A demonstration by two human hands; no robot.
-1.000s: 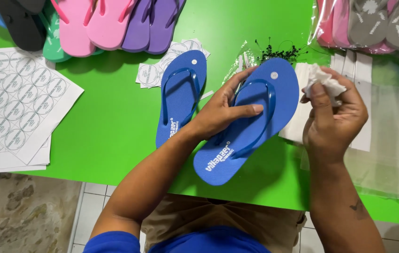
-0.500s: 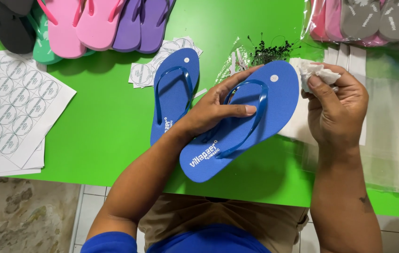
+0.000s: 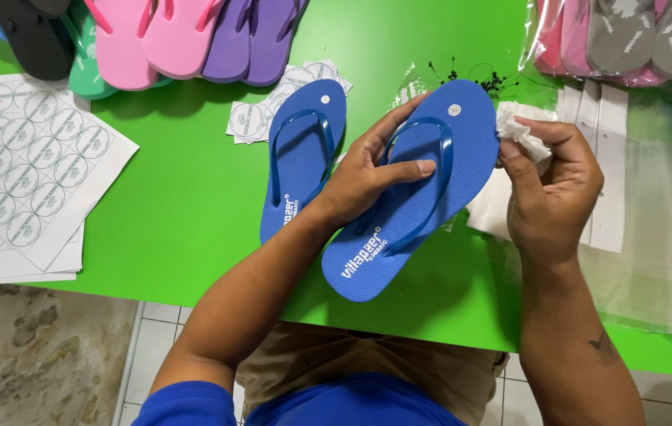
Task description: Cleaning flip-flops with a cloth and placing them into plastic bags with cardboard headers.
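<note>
My left hand (image 3: pixel 367 177) lies flat on a blue rubber flip-flop (image 3: pixel 411 189), fingers spread across its strap. My right hand (image 3: pixel 549 185) pinches a crumpled white cloth (image 3: pixel 519 130) against the sandal's edge, its blue twin (image 3: pixel 302 154) just past my left knuckles.

- The green table (image 3: pixel 186 197) lies bare between the sticker sheets (image 3: pixel 20 166) at 9 o'clock and the 2 blue flip-flops (image 3: pixel 304 150), a wide lane for a hand.
- At 12 o'clock, a row of pink, purple, green and black flip-flops (image 3: pixel 154 39) blocks the far edge.
- At 3 o'clock, clear plastic bags (image 3: pixel 659 237) and white card strips (image 3: pixel 604 158) cover the surface.
- Loose round stickers (image 3: pixel 273 102) and black tag pins (image 3: pixel 486 79) clutter 12 to 1 o'clock.
</note>
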